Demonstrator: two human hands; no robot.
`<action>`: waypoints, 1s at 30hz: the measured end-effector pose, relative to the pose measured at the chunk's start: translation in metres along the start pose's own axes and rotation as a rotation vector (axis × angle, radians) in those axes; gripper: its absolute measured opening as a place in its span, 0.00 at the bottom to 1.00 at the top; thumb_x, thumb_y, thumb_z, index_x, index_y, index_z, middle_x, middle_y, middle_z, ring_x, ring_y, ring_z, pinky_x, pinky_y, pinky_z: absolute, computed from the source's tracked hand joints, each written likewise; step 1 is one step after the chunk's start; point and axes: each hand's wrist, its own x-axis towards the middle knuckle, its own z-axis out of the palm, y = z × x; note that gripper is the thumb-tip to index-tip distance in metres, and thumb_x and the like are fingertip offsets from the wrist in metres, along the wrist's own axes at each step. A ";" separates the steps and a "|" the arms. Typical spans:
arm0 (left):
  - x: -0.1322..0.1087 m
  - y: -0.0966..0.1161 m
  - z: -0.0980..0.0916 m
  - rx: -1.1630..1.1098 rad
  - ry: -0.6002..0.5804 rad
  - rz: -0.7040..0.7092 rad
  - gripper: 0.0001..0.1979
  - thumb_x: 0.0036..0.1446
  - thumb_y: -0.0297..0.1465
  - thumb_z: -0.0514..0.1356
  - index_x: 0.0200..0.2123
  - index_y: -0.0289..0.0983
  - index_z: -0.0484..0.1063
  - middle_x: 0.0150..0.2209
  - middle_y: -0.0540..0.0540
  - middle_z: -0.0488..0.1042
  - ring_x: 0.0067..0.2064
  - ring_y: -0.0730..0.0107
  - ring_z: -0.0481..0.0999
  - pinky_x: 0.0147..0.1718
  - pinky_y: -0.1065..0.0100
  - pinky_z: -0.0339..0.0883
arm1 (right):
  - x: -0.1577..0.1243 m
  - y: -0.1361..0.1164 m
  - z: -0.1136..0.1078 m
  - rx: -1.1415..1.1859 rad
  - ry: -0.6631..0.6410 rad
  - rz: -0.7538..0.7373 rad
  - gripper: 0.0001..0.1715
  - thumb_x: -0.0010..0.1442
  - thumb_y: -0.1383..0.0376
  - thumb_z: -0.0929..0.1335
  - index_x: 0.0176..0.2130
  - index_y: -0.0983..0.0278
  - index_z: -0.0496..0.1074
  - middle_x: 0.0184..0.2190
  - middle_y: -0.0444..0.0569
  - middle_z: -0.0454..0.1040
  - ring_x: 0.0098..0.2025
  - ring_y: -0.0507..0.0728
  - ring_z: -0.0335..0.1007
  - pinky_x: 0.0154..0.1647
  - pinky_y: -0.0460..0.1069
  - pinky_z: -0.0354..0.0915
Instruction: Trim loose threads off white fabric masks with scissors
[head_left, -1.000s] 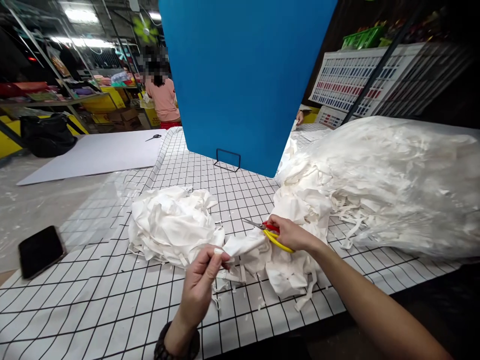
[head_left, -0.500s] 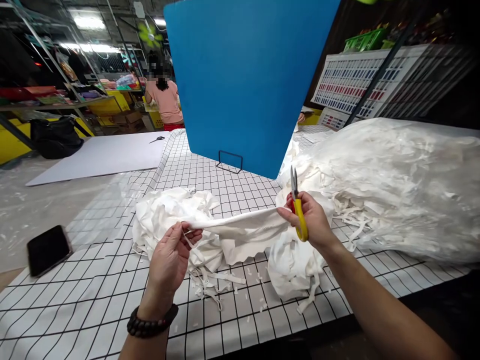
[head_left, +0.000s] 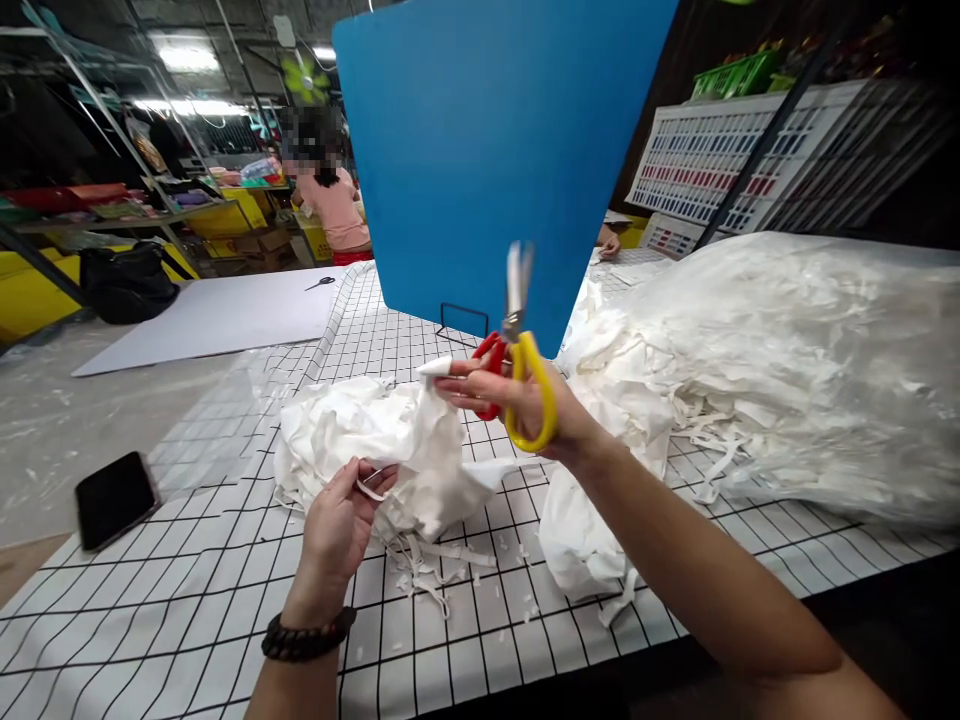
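Our worktop (head_left: 225, 620) is white, ruled with a black grid of squares, and the cloth (head_left: 442, 445) we handle is plain white. Our scissors (head_left: 513, 325) have one red and one yellow handle (head_left: 548, 393), and silvery-grey blades (head_left: 515, 280). We wear a dark, nearly black bracelet (head_left: 307, 637). Facing us is a plain blue panel (head_left: 495, 150) with a black wire stand (head_left: 463, 309). We also see a black phone (head_left: 118, 500), a white sheet (head_left: 217, 325), a black bag (head_left: 129, 283), a pink shirt (head_left: 343, 215), a green basket (head_left: 735, 76) and a white stack (head_left: 742, 150) patterned with rows of blue and red.

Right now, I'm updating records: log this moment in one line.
left hand: holding white cloth; right hand: holding scissors, touching white cloth; phone: at left
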 end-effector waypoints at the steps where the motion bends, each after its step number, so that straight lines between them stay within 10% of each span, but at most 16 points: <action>1: 0.003 -0.002 -0.003 -0.011 0.021 0.006 0.15 0.64 0.24 0.50 0.24 0.32 0.68 0.27 0.45 0.76 0.38 0.62 0.82 0.42 0.62 0.77 | 0.000 0.006 -0.004 -0.139 -0.003 0.062 0.19 0.54 0.62 0.74 0.39 0.59 0.63 0.39 0.44 0.73 0.38 0.54 0.73 0.38 0.50 0.72; 4: 0.009 -0.002 -0.013 0.031 0.058 0.026 0.15 0.63 0.25 0.49 0.23 0.34 0.64 0.30 0.41 0.76 0.44 0.58 0.80 0.43 0.59 0.76 | -0.006 0.032 -0.034 -0.684 0.121 0.377 0.16 0.54 0.64 0.73 0.37 0.59 0.62 0.37 0.44 0.73 0.36 0.54 0.72 0.31 0.48 0.69; 8: 0.009 0.003 -0.024 0.381 0.156 0.189 0.08 0.60 0.29 0.54 0.28 0.35 0.65 0.33 0.43 0.73 0.47 0.54 0.78 0.49 0.49 0.71 | -0.025 0.071 -0.078 -0.854 0.149 0.548 0.17 0.44 0.72 0.74 0.27 0.61 0.62 0.27 0.44 0.69 0.29 0.55 0.65 0.23 0.46 0.57; 12: -0.010 -0.008 -0.011 0.788 0.311 0.652 0.22 0.51 0.34 0.66 0.48 0.37 0.64 0.56 0.38 0.62 0.62 0.50 0.60 0.61 0.46 0.54 | -0.043 0.090 -0.093 -0.851 0.176 0.586 0.18 0.41 0.72 0.74 0.27 0.62 0.61 0.25 0.43 0.67 0.27 0.53 0.61 0.23 0.45 0.53; 15: -0.025 -0.036 0.015 1.291 -0.124 0.959 0.27 0.52 0.34 0.65 0.55 0.38 0.63 0.59 0.37 0.61 0.63 0.49 0.58 0.61 0.45 0.55 | -0.047 0.082 -0.088 -0.740 0.135 0.575 0.18 0.44 0.68 0.73 0.30 0.61 0.60 0.26 0.41 0.68 0.26 0.51 0.61 0.24 0.45 0.56; 19: -0.021 -0.063 0.041 1.556 -0.587 0.821 0.17 0.56 0.31 0.63 0.49 0.40 0.71 0.45 0.43 0.75 0.50 0.52 0.71 0.55 0.44 0.60 | -0.049 0.045 -0.077 -0.554 0.015 0.510 0.18 0.50 0.61 0.73 0.34 0.61 0.61 0.30 0.42 0.70 0.25 0.49 0.60 0.25 0.45 0.60; 22: -0.017 -0.051 0.045 1.488 -0.487 0.756 0.10 0.62 0.29 0.55 0.43 0.39 0.75 0.38 0.43 0.75 0.43 0.57 0.73 0.46 0.53 0.69 | -0.054 0.021 -0.073 -0.317 -0.095 0.473 0.20 0.49 0.61 0.75 0.36 0.62 0.63 0.31 0.43 0.71 0.25 0.48 0.61 0.25 0.45 0.59; 27: -0.060 -0.021 0.041 1.114 0.005 0.678 0.17 0.62 0.36 0.56 0.52 0.39 0.71 0.53 0.37 0.65 0.47 0.56 0.70 0.27 0.68 0.69 | -0.063 0.018 -0.062 -0.076 -0.128 0.503 0.18 0.47 0.67 0.76 0.34 0.64 0.66 0.31 0.43 0.70 0.25 0.47 0.60 0.22 0.43 0.56; 30: -0.090 -0.033 0.043 0.926 -0.302 0.292 0.17 0.60 0.42 0.58 0.39 0.35 0.77 0.35 0.40 0.74 0.31 0.65 0.71 0.22 0.71 0.64 | -0.068 0.025 -0.044 0.004 -0.124 0.514 0.14 0.49 0.68 0.75 0.32 0.65 0.67 0.28 0.42 0.67 0.22 0.45 0.57 0.20 0.42 0.54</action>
